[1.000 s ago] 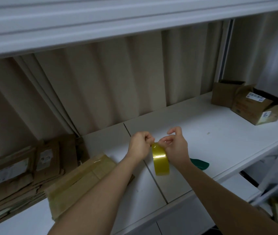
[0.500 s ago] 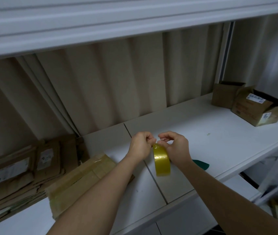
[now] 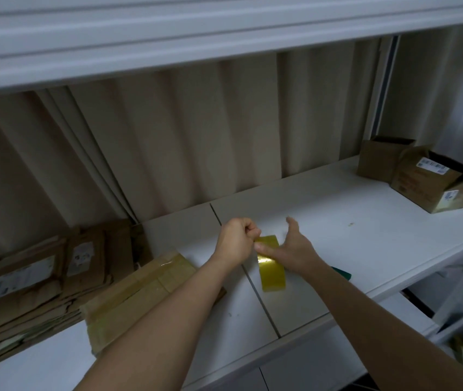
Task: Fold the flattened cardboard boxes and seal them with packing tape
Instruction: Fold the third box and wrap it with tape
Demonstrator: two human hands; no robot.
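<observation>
A roll of yellowish packing tape (image 3: pixel 272 268) stands on edge over the white counter (image 3: pixel 337 238). My left hand (image 3: pixel 236 241) is curled and pinches the roll's top left edge. My right hand (image 3: pixel 295 246) has its fingers spread, with the thumb lying against the roll's top. A flattened cardboard box (image 3: pixel 140 289) with strips of tape on it lies under my left forearm. A stack of flattened boxes (image 3: pixel 27 280) sits at the far left.
Two opened cardboard boxes (image 3: pixel 427 179) stand at the counter's far right. A green object (image 3: pixel 341 273) peeks out behind my right wrist. A beige curtain (image 3: pixel 182 136) hangs behind the counter and a white shelf (image 3: pixel 168 38) runs overhead.
My right hand has opened, its fingers lifting off the tape roll and spreading. The left hand keeps its pinch on the roll.
</observation>
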